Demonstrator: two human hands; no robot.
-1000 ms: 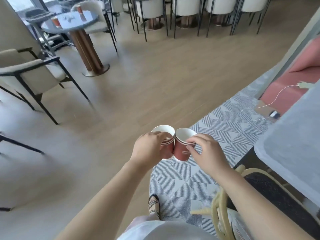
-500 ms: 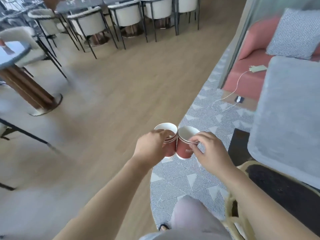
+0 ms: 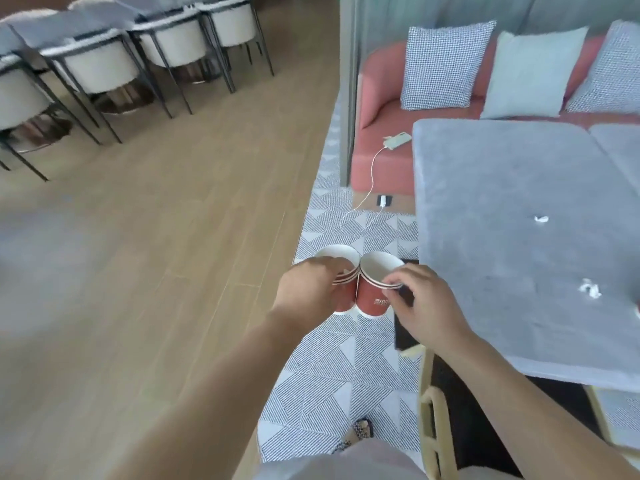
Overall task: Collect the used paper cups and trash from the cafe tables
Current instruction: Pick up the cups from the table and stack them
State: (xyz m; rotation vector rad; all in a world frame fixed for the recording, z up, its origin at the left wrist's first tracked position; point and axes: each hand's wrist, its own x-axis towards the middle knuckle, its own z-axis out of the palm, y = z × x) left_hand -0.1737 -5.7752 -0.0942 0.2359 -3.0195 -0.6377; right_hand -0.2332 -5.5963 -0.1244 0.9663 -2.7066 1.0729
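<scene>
Left hand (image 3: 308,289) grips one cup stack (image 3: 341,257); right hand (image 3: 429,306) pinches the rim of the other stack (image 3: 372,301). The stacks touch. Scraps (image 3: 540,219), seemingly paper, lie on the table (image 3: 502,202).

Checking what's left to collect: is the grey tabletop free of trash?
No, one small white crumpled paper scrap and a second scrap lie on the grey rectangular tabletop.

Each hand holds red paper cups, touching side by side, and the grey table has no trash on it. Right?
Wrong on the table: in the head view a far scrap and a near scrap of white paper lie on the grey table. The rest holds: the left hand grips the left cups, the right hand the right cups, touching.
</scene>
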